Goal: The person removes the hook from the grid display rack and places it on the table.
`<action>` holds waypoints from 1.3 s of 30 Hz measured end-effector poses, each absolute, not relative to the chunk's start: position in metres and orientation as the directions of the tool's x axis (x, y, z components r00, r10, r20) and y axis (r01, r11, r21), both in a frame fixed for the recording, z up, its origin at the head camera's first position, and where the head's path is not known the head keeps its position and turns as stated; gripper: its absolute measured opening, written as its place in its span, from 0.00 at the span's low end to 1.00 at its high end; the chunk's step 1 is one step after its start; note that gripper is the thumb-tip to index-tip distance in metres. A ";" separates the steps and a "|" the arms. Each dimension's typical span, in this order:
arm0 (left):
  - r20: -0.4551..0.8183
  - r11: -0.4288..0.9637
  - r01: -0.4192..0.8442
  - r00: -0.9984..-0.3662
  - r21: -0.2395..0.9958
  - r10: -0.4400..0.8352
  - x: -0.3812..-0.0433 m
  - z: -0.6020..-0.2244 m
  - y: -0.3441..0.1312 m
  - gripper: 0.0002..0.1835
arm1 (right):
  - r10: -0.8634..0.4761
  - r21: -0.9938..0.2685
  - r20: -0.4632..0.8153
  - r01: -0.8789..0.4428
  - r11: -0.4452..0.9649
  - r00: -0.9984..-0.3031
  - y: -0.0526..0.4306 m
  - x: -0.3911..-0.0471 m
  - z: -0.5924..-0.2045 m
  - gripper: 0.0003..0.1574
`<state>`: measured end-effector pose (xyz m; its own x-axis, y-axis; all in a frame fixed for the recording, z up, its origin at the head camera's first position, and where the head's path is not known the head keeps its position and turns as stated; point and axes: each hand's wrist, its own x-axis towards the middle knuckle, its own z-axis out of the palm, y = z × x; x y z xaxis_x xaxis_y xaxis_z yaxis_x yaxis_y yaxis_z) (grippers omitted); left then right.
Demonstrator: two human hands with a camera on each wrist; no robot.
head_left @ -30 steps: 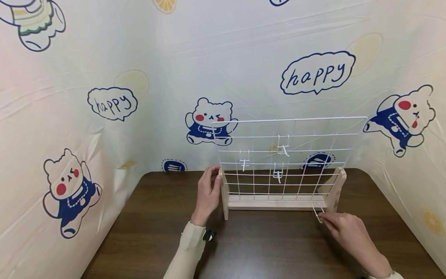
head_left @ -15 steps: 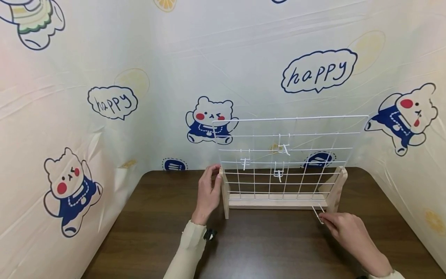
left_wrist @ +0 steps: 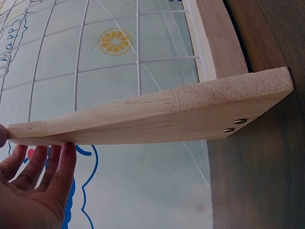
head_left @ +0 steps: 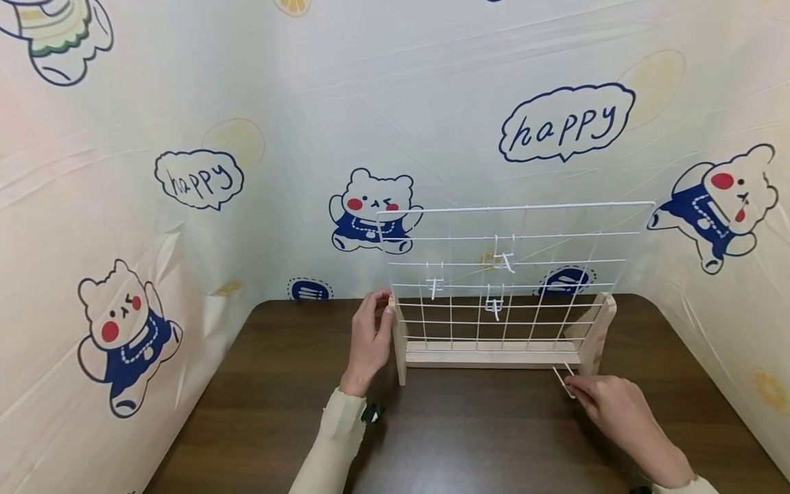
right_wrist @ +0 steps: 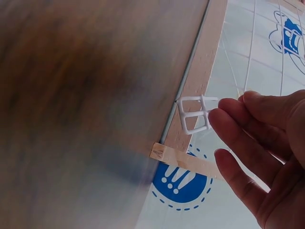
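Brown counter below, your left fingers clasp the rack, probably to steady it, while right fingers pinch a hook.

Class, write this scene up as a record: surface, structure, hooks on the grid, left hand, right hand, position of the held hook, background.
Surface: brown table
Structure: white grid above wooden base
On grid: upper hook, left hook, lower hook
Left hand: holds left post
Right hand: pinches held hook
Held position: off the grid, in front of the base near its right end
Background: pale backdrop, printed bears and "happy"
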<state>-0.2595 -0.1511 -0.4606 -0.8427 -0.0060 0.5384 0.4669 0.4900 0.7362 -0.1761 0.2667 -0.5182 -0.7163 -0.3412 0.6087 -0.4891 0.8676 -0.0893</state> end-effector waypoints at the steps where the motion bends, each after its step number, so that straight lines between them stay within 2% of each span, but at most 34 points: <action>1: 0.541 0.490 0.470 -0.841 0.734 -0.005 -0.260 -0.460 -0.151 0.16 | -0.343 -0.086 0.609 -0.490 0.868 -0.715 0.267 -0.176 -0.518 0.16; 12: 0.551 0.494 0.476 -0.835 0.727 -0.006 -0.258 -0.460 -0.150 0.16 | -0.337 -0.089 0.560 -0.459 0.884 -0.757 0.266 -0.175 -0.518 0.14; 21: 0.548 0.495 0.473 -0.837 0.729 -0.007 -0.258 -0.460 -0.150 0.16 | -0.339 -0.074 0.564 -0.455 0.887 -0.753 0.261 -0.177 -0.519 0.13; 28: 0.547 0.490 0.474 -0.837 0.731 -0.007 -0.259 -0.461 -0.151 0.16 | -0.325 -0.103 0.511 -0.432 0.896 -0.796 0.258 -0.176 -0.517 0.13; 39: 0.556 0.491 0.484 -0.831 0.725 -0.003 -0.257 -0.460 -0.151 0.16 | -0.345 -0.092 0.505 -0.447 0.890 -0.791 0.255 -0.178 -0.517 0.13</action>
<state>-0.2573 -0.1513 -0.4599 -0.8309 -0.0027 0.5564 0.4837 0.4906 0.7248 -0.1777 0.2554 -0.5171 -0.7911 -0.3446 0.5053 -0.4467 0.8899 -0.0924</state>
